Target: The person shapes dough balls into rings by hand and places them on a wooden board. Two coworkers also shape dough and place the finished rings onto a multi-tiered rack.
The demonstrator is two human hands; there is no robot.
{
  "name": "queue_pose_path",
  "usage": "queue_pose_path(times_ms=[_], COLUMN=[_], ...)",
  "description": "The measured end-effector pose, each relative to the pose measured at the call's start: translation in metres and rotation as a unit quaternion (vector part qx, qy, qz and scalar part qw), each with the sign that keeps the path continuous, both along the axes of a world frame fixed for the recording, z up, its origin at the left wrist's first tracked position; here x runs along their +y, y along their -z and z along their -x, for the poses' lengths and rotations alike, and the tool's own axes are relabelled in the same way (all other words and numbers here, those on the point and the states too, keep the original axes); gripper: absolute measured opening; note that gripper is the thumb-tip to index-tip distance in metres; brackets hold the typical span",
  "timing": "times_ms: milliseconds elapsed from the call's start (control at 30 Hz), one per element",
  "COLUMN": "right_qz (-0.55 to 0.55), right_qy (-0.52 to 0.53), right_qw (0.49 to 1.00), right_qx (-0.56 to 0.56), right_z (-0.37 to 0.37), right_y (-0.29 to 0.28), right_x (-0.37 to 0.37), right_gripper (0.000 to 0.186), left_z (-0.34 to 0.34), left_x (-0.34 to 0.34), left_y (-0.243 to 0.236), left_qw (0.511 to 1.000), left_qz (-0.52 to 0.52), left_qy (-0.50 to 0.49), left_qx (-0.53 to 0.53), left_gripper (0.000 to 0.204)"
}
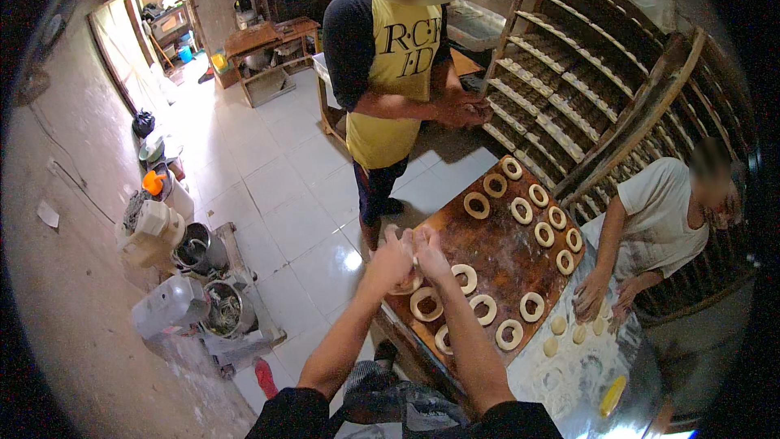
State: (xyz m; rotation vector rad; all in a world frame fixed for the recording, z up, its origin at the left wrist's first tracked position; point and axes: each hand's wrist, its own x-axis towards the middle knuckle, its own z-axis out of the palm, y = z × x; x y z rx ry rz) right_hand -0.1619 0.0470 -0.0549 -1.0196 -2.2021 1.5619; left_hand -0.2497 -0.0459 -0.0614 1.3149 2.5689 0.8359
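Note:
My left hand (393, 258) and my right hand (431, 254) are close together above the left edge of a brown wooden board (504, 252). Both have their fingers curled in, and a pale piece of dough (417, 263) shows between them; its full shape is hidden. Just under my left hand, part of a dough ring (406, 285) is visible. Nearby on the board lie more dough rings, among them one ring (426, 304) below my hands and another ring (464, 279) to the right. Several others sit along the far and right sides.
A person in a yellow and dark shirt (398, 73) stands beyond the board. At right, a person in a white shirt (662, 203) handles dough balls (558, 325) on a floured metal table (569, 366). Tall racks (561, 73) of dough stand behind. Mixers (171, 305) and pots line the left wall.

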Motion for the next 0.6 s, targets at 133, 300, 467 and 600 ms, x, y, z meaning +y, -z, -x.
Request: queue_pose_path(times_ms=[133,300,467,600], right_qz=[-0.143,-0.199,-0.180,-0.176], right_qy=[-0.032,-0.142,-0.131,-0.133], right_qw=[0.978,0.941,0.947,0.959], right_qx=[-0.145,-0.235,-0.231,-0.177], right_z=[0.014,0.003,0.002,-0.006], right_y=[-0.004,-0.001,-0.002,-0.014], right_x=[0.009,-0.005,-0.014,-0.012], right_gripper=[0.079,0.091,0.094,0.088], left_z=[0.031,0.015,0.014,0.015], left_x=[-0.011,-0.043,-0.043,-0.044], left_y=[-0.006,-0.008,0.004,0.011], left_qw=[0.984,0.990,0.989,0.990], left_qz=[0.056,0.116,0.122,0.094], left_qy=[-0.162,-0.052,-0.060,-0.071], left_qx=[-0.044,-0.062,-0.064,-0.083], left_gripper=[0.054,0.069,0.072,0.071])
